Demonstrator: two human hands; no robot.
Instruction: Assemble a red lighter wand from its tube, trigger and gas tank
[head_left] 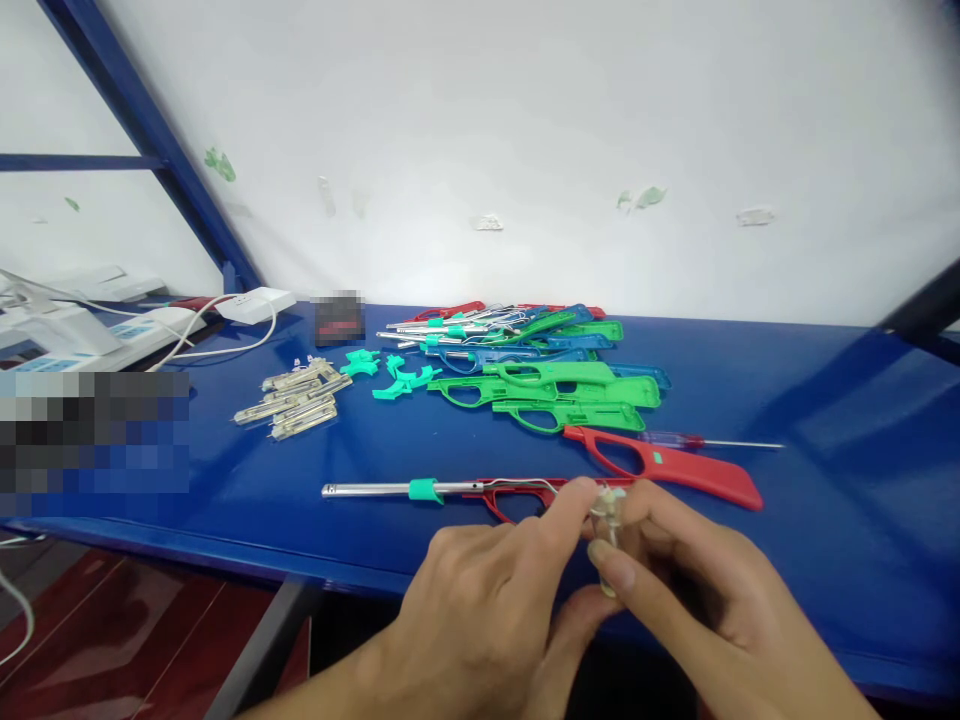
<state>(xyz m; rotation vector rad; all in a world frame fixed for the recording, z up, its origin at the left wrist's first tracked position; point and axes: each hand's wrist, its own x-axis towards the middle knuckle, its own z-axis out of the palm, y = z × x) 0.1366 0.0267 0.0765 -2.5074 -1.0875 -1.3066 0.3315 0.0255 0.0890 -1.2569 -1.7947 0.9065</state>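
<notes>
A small clear plastic part (606, 520) is pinched between both hands near the table's front edge. My left hand (517, 570) closes on its left side, forefinger at the top. My right hand (675, 560) grips it from the right, thumb across its front. Just beyond the hands lies a red handle half (502, 492) with a metal tube (375, 490) that bears a teal clip (425, 490); the hands hide its right part. Behind my right hand rests another red handle half (697, 472), close to a screwdriver (735, 443).
Green handle halves (577, 414) and several tubes with blue and red handles lie piled at the back. Left of them are loose teal clips (405, 378) and clear parts (300, 397). A white power strip (259, 304) with cables sits on the blue table (262, 500) at back left.
</notes>
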